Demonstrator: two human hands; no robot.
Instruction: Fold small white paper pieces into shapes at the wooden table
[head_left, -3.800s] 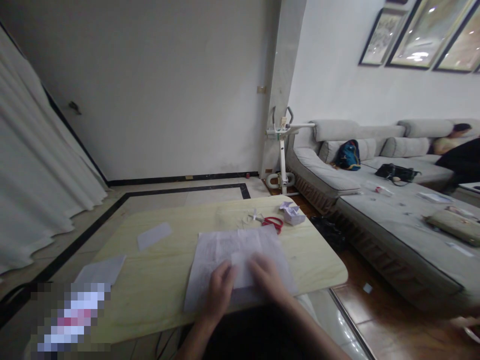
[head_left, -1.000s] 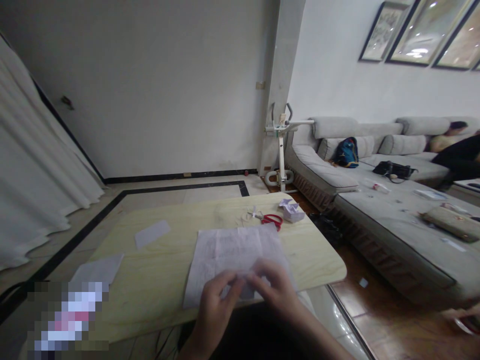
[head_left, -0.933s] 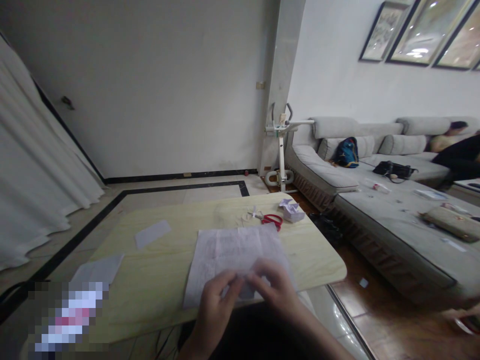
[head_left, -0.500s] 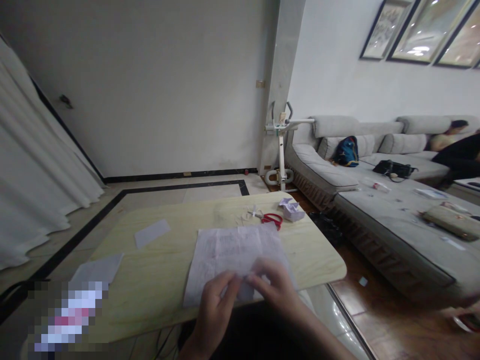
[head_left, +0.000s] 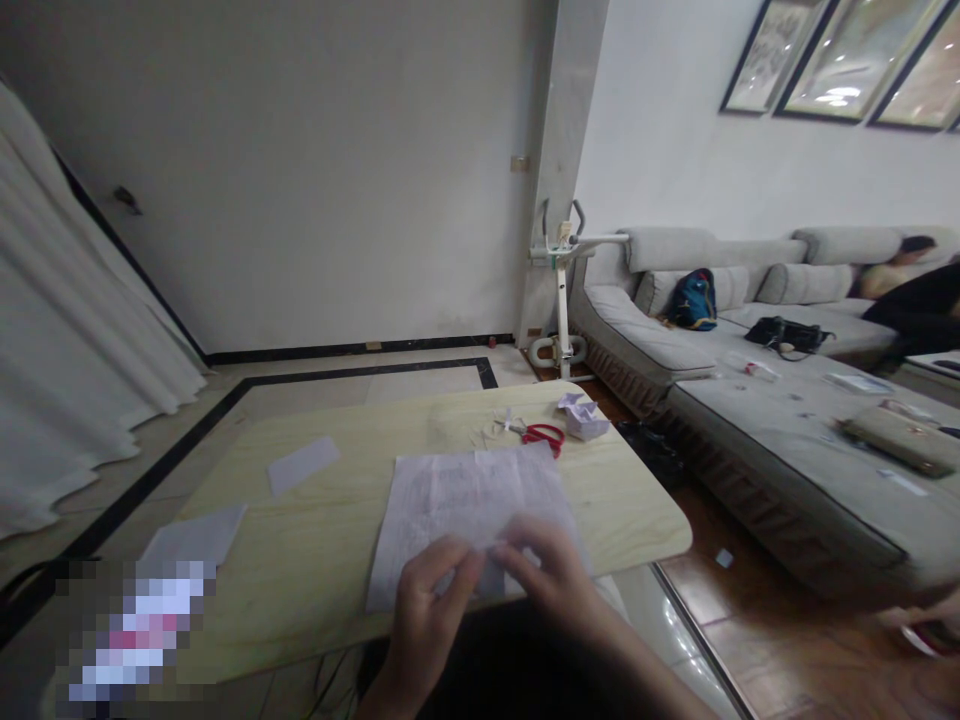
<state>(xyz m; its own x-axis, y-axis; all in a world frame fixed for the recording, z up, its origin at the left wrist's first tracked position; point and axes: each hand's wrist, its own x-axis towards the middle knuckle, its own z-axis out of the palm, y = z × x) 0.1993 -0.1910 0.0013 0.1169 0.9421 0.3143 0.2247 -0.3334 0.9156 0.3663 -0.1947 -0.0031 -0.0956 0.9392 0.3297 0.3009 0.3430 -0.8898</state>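
A creased sheet of printed paper (head_left: pixel 465 490) lies flat at the near edge of the light wooden table (head_left: pixel 300 570). Above its lower part, my left hand (head_left: pixel 435 595) is closed, thumb and fingers pinched together. Opposite it, my right hand (head_left: pixel 547 565) pinches in the same way, the fingertips of both hands nearly meeting. Whatever sits between them is too small and blurred to make out. Red-handled scissors (head_left: pixel 544 435) rest just beyond the sheet's far right corner, with thin pale strips (head_left: pixel 484 435) beside their blades.
Folded or crumpled paper (head_left: pixel 589 420) stands at the table's far right. Toward the left are a small white paper rectangle (head_left: pixel 304 465) and a larger white sheet (head_left: pixel 199 540). A grey sofa (head_left: pixel 780 460) runs along the right, where a person (head_left: pixel 911 280) sits.
Both hands stay over the printed sheet with almost no movement; their fingertips shift slightly. The camera view has moved a little. Nothing on the table has visibly moved.
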